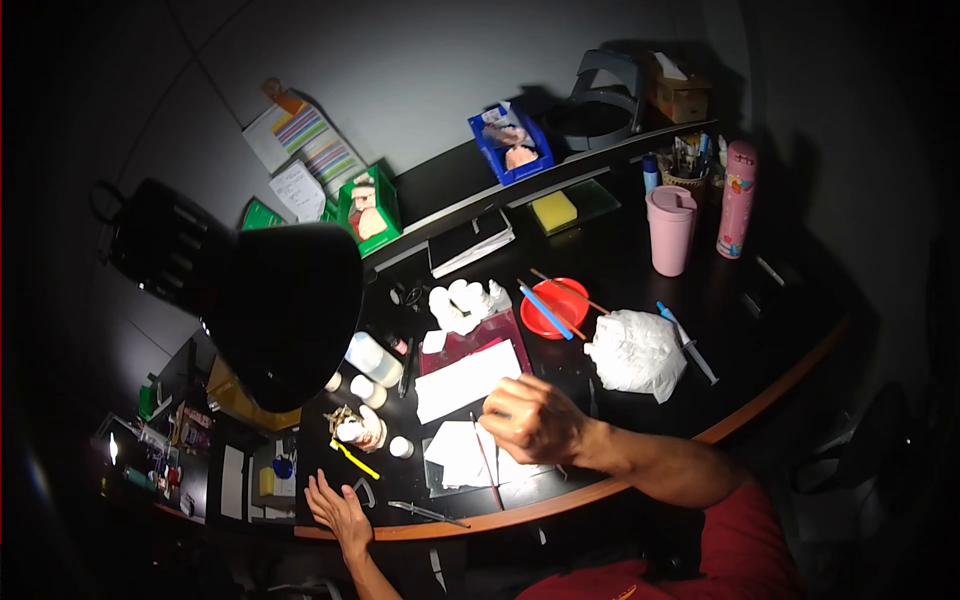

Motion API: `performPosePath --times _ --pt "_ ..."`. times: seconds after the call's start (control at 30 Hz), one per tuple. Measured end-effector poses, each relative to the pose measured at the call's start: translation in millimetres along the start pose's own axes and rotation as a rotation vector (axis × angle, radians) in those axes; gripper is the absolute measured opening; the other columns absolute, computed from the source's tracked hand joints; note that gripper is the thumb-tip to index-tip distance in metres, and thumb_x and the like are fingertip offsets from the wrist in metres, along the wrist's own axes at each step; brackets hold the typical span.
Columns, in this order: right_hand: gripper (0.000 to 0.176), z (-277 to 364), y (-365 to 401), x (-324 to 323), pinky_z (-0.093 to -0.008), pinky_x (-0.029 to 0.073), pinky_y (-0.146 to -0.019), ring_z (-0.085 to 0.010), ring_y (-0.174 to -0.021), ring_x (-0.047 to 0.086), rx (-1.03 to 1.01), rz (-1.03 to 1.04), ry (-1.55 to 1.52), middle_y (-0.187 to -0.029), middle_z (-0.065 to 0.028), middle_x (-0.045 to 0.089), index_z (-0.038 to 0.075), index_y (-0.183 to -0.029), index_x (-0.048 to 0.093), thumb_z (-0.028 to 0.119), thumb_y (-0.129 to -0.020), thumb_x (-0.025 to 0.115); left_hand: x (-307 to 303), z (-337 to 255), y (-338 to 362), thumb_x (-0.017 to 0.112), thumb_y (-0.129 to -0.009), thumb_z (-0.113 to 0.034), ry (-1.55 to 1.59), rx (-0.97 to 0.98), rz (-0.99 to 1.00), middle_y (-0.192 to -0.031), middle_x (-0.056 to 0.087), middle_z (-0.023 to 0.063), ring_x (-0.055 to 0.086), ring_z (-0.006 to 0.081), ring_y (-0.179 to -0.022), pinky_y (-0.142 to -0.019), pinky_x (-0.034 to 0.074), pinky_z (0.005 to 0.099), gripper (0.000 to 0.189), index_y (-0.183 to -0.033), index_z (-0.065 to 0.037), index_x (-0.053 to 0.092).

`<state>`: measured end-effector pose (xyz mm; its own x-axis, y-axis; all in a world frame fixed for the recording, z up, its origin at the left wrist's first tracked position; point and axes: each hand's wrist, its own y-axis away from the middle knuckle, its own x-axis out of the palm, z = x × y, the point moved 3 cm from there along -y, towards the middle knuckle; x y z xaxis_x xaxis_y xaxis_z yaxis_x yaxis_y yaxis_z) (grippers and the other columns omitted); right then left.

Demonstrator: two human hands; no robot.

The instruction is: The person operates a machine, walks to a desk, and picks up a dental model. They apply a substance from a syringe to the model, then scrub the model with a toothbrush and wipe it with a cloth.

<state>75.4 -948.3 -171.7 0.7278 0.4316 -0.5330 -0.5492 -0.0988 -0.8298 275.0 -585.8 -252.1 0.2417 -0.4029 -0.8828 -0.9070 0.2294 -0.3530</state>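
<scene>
My right hand (pixel 532 420) is closed in a fist above the front of the desk; whatever its fingers hold, if anything, is hidden. Under and left of it, white paper sheets (pixel 460 455) lie on a glass plate, with a thin brush (pixel 489 465) across them. My left hand (pixel 340 512) is open, fingers spread, at the desk's front left edge. Close to it are a small curved clear piece (pixel 365 492), a yellow-handled tool (pixel 355 459) and a slim metal instrument (pixel 428 514). A dental model (pixel 362 430) stands just behind.
A black lamp (pixel 290 310) looms at left. Bottles (pixel 373 358), white plaster-like pieces (pixel 465 303), a red bowl (pixel 553 308), a crumpled white bundle (pixel 637 352), a syringe (pixel 688 343) and a pink tumbler (pixel 670 232) occupy the desk. Blue (pixel 510 143) and green (pixel 368 210) trays sit behind.
</scene>
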Motion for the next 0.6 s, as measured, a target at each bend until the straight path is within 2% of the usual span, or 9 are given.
performPosePath --times 0.13,0.27,0.33,0.4,0.53,0.6 --pt "0.011 -8 -2 -7 -0.0330 0.047 -0.066 -0.0206 -0.078 0.064 0.008 0.044 0.070 -0.084 -0.0028 0.065 0.007 -0.080 0.068 0.004 -0.071 0.074 0 3 2 0.033 -0.108 -0.051 0.085 0.072 -0.072 -0.165 0.026 0.0228 0.016 0.0431 -0.153 -0.122 0.010 0.0594 0.068 -0.159 -0.005 0.034" --pt "0.009 -18 -5 -8 -0.0357 0.051 -0.071 -0.0235 -0.078 0.063 0.055 -0.050 0.071 -0.081 -0.0052 0.063 0.006 -0.077 0.066 0.002 -0.072 0.072 -7 1 4 0.039 -0.107 -0.045 0.225 0.059 -0.195 -0.160 0.035 0.0231 0.026 0.0409 -0.150 -0.121 0.016 0.0553 0.063 -0.155 -0.004 0.041" --pt "0.010 -20 -6 -7 -0.0357 0.052 -0.068 -0.0249 -0.075 0.063 0.069 -0.097 0.079 -0.078 -0.0065 0.064 0.004 -0.077 0.069 -0.001 -0.070 0.074 -8 4 4 0.045 -0.106 -0.042 0.285 0.078 -0.289 -0.155 0.041 0.0227 0.033 0.0406 -0.144 -0.119 0.021 0.0533 0.060 -0.150 -0.002 0.047" --pt "0.011 -17 -8 -5 -0.0355 0.052 -0.065 -0.0250 -0.073 0.062 0.058 -0.118 0.090 -0.077 -0.0070 0.064 0.003 -0.078 0.070 -0.003 -0.070 0.075 -11 5 5 0.047 -0.105 -0.040 0.327 0.092 -0.324 -0.153 0.042 0.0229 0.036 0.0407 -0.142 -0.118 0.023 0.0535 0.059 -0.149 -0.001 0.048" --pt "0.014 -7 -8 3 -0.0353 0.050 -0.064 -0.0250 -0.072 0.061 0.009 -0.063 0.102 -0.077 -0.0080 0.064 0.002 -0.081 0.072 -0.006 -0.070 0.076 -12 6 7 0.053 -0.103 -0.035 0.436 0.163 -0.400 -0.149 0.046 0.0220 0.039 0.0398 -0.137 -0.116 0.026 0.0523 0.055 -0.145 0.000 0.051" --pt "0.016 0 -12 3 -0.0351 0.050 -0.064 -0.0257 -0.071 0.061 -0.012 -0.053 0.106 -0.077 -0.0087 0.064 0.001 -0.082 0.072 -0.007 -0.068 0.076 -19 4 8 0.060 -0.099 -0.030 0.507 0.178 -0.452 -0.146 0.051 0.0199 0.043 0.0379 -0.134 -0.116 0.028 0.0508 0.050 -0.139 0.000 0.057"
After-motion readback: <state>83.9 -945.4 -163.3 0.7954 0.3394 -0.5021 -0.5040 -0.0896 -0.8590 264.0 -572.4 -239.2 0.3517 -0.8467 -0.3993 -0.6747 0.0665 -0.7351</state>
